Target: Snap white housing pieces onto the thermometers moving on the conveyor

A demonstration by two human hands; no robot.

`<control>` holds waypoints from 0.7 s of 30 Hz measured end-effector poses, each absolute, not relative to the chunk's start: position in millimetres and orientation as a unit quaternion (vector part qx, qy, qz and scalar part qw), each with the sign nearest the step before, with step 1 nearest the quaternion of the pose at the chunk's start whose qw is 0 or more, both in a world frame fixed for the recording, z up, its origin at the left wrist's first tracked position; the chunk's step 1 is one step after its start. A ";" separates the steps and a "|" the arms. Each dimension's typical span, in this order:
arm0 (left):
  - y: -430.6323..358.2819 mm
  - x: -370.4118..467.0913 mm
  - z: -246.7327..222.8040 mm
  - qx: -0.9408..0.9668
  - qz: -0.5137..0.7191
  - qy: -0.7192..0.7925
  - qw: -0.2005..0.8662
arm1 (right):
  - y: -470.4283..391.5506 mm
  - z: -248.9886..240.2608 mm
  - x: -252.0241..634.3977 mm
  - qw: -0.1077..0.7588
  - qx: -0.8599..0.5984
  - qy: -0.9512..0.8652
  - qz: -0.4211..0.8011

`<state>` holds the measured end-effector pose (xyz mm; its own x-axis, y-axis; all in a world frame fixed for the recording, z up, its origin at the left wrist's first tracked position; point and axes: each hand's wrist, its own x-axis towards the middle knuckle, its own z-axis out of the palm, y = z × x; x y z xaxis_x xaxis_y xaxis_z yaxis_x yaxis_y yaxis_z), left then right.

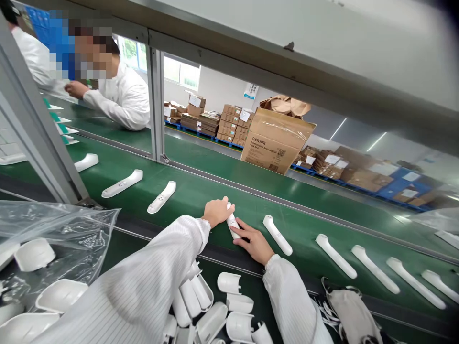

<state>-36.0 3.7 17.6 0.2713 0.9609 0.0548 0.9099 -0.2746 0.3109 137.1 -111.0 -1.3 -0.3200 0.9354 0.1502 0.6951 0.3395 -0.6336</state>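
A white, elongated handheld device with a bent head, shaped like a forehead thermometer, is between my two hands on the green conveyor belt. My left hand is closed around its far end. The fingers of my right hand grip its near end. Closest on the right lies a similar white device, and on the left another one shows its open, printed side. Below my hands, loose white plastic covers are heaped along the near edge.
At left lies a clear plastic bag with white covers. Several more devices are spread along the belt. A metal post and overhead panel frame the line. Across it sits a co-worker; a large carton stands behind the belt.
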 end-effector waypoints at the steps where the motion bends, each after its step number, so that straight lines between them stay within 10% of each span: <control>1: 3.7 -34.3 18.1 0.793 0.115 0.588 0.110 | -109.5 -1.4 141.1 0.253 -0.527 -0.776 0.239; 16: 1.7 -10.1 33.8 0.845 0.069 0.509 0.146 | -116.5 12.0 159.8 0.226 -0.546 -0.798 0.118; 21: 23.8 -63.2 60.0 0.818 0.142 0.556 0.040 | -140.5 41.6 118.0 0.226 -0.421 -0.838 0.265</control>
